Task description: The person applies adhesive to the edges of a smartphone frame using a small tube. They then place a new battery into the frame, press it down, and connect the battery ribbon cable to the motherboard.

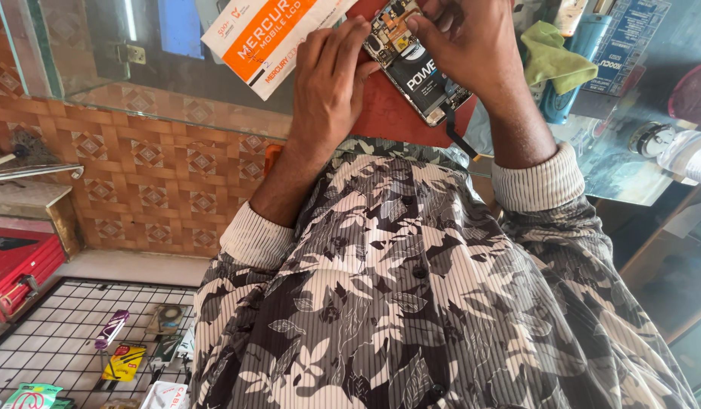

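While both hands work at the top of the view, the left hand (327, 83) lies flat with its fingers stretched forward, the fingertips pressing on the upper end of an opened phone (418, 72). The right hand (464, 38) curls down over the same end, its fingertips pinched narrowly on a small part near the phone's top edge; what exactly sits between them is too small to tell. Back cover off, the phone shows its dark battery and circuit board, and it lies tilted on a red mat (388, 113) on the glass bench (615, 167). A thin black strip (456, 140) hangs from the phone's lower end over the edge of the mat.

Just left of the left hand lies an orange and white box (267, 38), touching the hand's side. To the right of the right wrist a green cloth (555, 57) is draped over a blue can (570, 68), and farther right a round metal object (649, 138) sits on the glass.

Both forearms come out of ribbed cuffs on a leaf-patterned shirt (411, 303). Below left, a wire rack (62, 333) carries small packaged accessories, with red boxes (17, 265) beside it against a tiled wall (153, 174).
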